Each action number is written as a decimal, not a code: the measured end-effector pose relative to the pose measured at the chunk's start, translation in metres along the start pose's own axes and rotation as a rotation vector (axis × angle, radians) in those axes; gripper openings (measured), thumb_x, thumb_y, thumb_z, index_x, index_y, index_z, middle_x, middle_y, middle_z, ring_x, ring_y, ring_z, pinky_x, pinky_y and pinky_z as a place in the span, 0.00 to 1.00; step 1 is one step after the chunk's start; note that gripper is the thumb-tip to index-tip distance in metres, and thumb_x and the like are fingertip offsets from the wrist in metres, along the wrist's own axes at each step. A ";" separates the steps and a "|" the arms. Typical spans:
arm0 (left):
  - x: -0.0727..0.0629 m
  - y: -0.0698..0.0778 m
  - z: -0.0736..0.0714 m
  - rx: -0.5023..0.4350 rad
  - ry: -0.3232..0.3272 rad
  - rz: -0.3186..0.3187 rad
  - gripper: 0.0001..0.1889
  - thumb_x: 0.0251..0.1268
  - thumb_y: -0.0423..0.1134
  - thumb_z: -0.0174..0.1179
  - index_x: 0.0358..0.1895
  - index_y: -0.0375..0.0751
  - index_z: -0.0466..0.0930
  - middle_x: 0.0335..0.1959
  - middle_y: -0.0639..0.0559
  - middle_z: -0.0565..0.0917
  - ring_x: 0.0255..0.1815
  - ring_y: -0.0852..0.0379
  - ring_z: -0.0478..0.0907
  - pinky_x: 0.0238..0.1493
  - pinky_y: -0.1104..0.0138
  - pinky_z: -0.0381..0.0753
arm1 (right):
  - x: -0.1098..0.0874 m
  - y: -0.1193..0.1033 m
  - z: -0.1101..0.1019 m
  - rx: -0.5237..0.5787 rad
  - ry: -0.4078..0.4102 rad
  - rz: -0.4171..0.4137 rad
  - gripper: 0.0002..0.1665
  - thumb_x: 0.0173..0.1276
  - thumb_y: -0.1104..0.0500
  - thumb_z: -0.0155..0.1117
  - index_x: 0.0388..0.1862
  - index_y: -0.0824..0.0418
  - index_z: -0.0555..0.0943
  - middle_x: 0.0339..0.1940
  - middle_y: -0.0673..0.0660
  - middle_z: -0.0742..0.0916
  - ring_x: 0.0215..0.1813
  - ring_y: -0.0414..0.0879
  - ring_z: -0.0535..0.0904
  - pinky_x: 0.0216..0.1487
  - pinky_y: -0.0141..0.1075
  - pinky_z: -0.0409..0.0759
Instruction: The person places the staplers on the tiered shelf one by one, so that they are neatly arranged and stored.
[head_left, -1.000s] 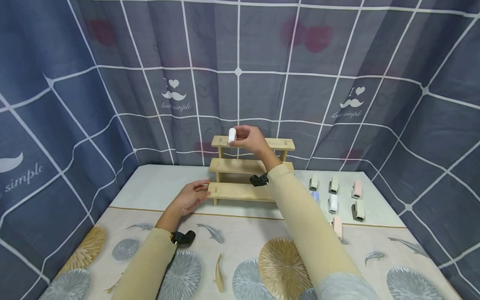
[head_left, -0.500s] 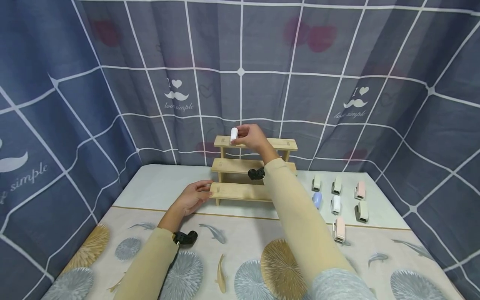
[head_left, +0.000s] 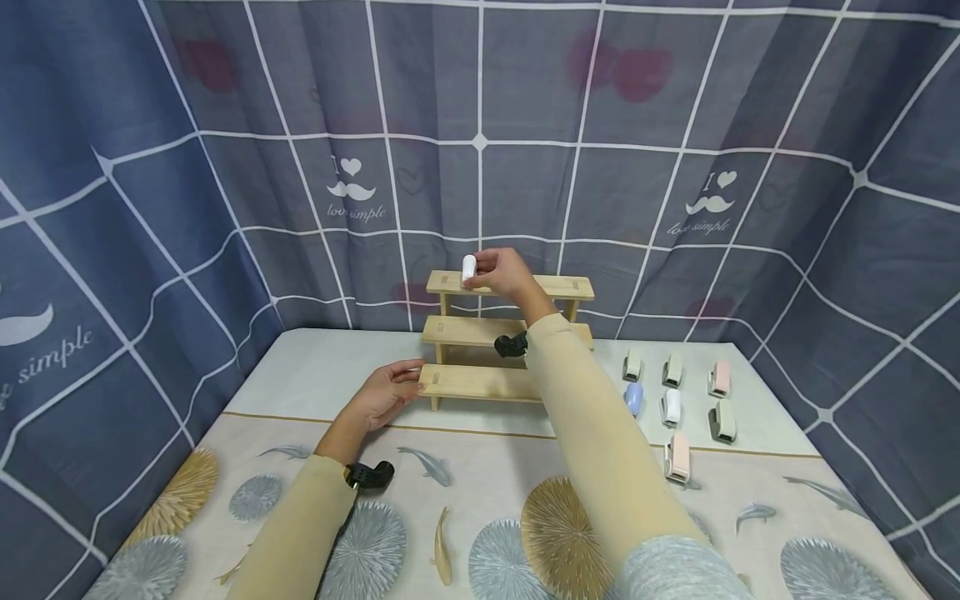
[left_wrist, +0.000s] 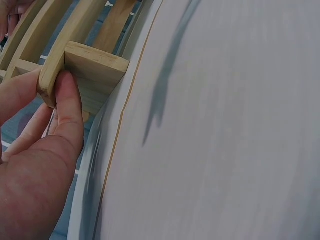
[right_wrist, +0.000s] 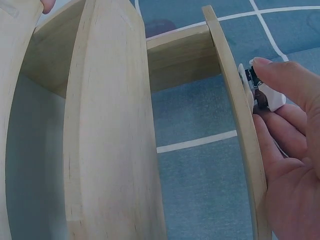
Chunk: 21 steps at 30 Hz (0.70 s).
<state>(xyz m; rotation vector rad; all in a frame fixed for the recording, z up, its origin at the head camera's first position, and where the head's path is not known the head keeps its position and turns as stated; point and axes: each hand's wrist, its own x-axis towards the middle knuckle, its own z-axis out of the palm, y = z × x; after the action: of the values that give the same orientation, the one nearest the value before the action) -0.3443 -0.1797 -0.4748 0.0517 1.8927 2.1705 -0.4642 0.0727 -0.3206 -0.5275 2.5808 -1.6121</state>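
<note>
A three-step wooden shelf stand (head_left: 480,382) stands on the table near the curtain. My right hand (head_left: 507,273) pinches a small white stapler (head_left: 468,267) between thumb and fingers, at the left end of the top board. In the right wrist view the stapler (right_wrist: 276,98) shows its metal parts, its base right at the top board (right_wrist: 235,105). The left hand (head_left: 384,395) grips the left end of the lowest board; in the left wrist view thumb and fingers pinch that board's end (left_wrist: 54,70).
Several small staplers stand at the right: cream (head_left: 723,422), pink (head_left: 677,458), white (head_left: 671,408) and blue (head_left: 633,398). The table carries a patterned cloth (head_left: 495,467) in front. A blue checked curtain (head_left: 420,183) closes off the back and sides.
The white stapler has come slightly lower and more upright at the top board. The left hand keeps its grip on the stand. The head view has shifted a little.
</note>
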 end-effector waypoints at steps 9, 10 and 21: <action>-0.001 0.001 -0.001 -0.013 -0.002 0.002 0.34 0.66 0.17 0.57 0.76 0.27 0.60 0.51 0.48 0.78 0.43 0.62 0.82 0.43 0.76 0.85 | 0.001 -0.001 0.001 -0.041 -0.002 -0.002 0.40 0.61 0.61 0.79 0.71 0.67 0.74 0.63 0.63 0.85 0.66 0.53 0.82 0.66 0.43 0.82; -0.001 0.002 -0.001 -0.013 -0.003 0.002 0.35 0.66 0.17 0.57 0.76 0.27 0.60 0.51 0.48 0.78 0.43 0.62 0.82 0.43 0.76 0.85 | 0.000 -0.001 0.001 -0.049 -0.001 -0.008 0.41 0.61 0.61 0.79 0.71 0.67 0.74 0.63 0.64 0.85 0.66 0.54 0.82 0.66 0.43 0.82; 0.000 0.000 -0.001 0.010 -0.005 0.007 0.34 0.66 0.18 0.58 0.76 0.27 0.61 0.51 0.50 0.80 0.43 0.63 0.82 0.44 0.75 0.85 | -0.017 0.006 -0.001 -0.042 0.035 -0.071 0.39 0.63 0.59 0.78 0.71 0.67 0.74 0.68 0.64 0.82 0.69 0.55 0.79 0.70 0.43 0.79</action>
<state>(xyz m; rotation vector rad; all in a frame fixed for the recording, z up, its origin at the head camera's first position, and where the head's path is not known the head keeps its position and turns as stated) -0.3443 -0.1805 -0.4751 0.0663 1.9036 2.1632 -0.4500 0.0814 -0.3274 -0.6064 2.6557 -1.6057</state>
